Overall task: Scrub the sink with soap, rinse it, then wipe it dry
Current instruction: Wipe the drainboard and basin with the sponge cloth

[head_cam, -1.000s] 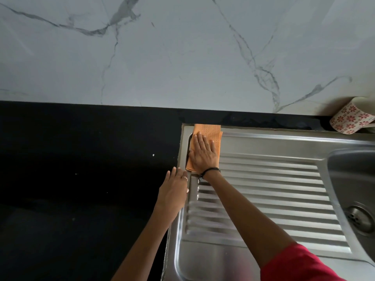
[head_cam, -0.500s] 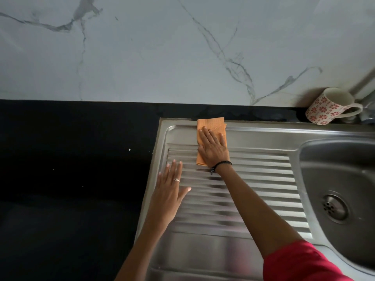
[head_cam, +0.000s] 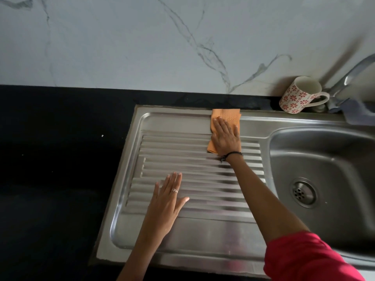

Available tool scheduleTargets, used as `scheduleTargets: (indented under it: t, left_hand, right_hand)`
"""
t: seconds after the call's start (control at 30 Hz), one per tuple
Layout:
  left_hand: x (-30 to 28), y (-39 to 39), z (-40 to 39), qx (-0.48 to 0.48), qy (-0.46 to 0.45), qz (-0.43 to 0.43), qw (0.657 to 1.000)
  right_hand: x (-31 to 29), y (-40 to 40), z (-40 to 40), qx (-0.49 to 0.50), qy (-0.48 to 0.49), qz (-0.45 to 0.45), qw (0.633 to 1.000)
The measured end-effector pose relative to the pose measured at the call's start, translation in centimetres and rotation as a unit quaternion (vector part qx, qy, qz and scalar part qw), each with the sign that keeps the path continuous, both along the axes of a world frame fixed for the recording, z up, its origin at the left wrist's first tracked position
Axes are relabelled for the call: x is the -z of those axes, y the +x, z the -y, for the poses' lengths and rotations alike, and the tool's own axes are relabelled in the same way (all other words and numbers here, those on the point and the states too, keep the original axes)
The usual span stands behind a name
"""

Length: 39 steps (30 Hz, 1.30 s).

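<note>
Black table below a marble wall, carrying a steel sink with a ribbed drainboard on the left and a basin on the right. Right hand, fingers straight and together, presses a folded orange cloth flat at the drainboard's far edge. Left hand, fingers extended, rests on the ribs near the front. A floral mug stands beside the tap.

Drainboard open btwn hands; mug & tap crowd back-right corner.
</note>
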<state>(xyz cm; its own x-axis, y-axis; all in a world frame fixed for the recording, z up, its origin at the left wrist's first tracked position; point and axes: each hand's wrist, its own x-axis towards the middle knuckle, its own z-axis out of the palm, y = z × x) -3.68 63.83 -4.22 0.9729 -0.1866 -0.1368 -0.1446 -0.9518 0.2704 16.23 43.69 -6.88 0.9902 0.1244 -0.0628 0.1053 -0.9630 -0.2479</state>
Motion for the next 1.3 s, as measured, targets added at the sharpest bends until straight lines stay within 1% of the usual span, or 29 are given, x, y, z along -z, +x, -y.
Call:
scheduleTargets:
  t: [0.17, 0.23, 0.37, 0.47, 0.57, 0.7, 0.83, 0.9, 1.03, 1.13, 1.3]
  left_hand:
    - [0.2, -0.8, 1.6, -0.015, -0.078, -0.001, 0.997]
    - [0.1, -1.1, 1.9, -0.01, -0.078, -0.018, 0.997]
    - [-0.2, -2.3, 2.3, -0.001, -0.032, -0.021, 0.999]
    - [-0.5, -3.2, 2.3, -0.006, -0.009, -0.023, 1.0]
    - [-0.9, -3.7, 2.7, 0.003, 0.012, -0.01, 1.0]
    - [-0.4, -4.1, 3.0, 0.0, 0.031, -0.027, 0.999]
    - [-0.3, -4.6, 3.0, 0.011, 0.03, -0.029, 0.999]
    - [-0.4, -5.0, 2.7, 0.019, 0.03, -0.02, 0.999]
    - [-0.3, -5.7, 1.5, 0.012, 0.003, -0.005, 1.0]
    - [-0.4, -6.0, 0.1, 0.005, 0.006, -0.006, 1.0]
    - [-0.7, -6.3, -2.0, -0.03, -0.029, -0.015, 0.999]
  right_hand:
    - [0.1, -0.5, 4.4, 0.055, 0.002, 0.006, 0.998]
    - [0.1, -0.5, 5.8, 0.077, 0.002, 0.004, 0.997]
    - [0.3, -0.5, 8.5, 0.14, 0.036, -0.004, 0.99]
    - [0.4, -1.0, 9.8, 0.164, 0.05, -0.009, 0.985]
    - [0.3, -2.3, 10.1, 0.197, 0.079, -0.02, 0.977]
    - [0.5, -4.5, 10.0, 0.221, 0.123, -0.015, 0.967]
    - [0.4, -6.4, 9.6, 0.231, 0.137, -0.023, 0.963]
    - [0.3, -7.2, 9.2, 0.236, 0.118, -0.022, 0.964]
    - [0.3, -8.1, 7.7, 0.233, 0.059, -0.003, 0.971]
    - [-0.2, -8.1, 5.7, 0.207, 0.044, -0.004, 0.977]
    - [-0.5, -6.5, 1.3, 0.145, 0.036, -0.017, 0.989]
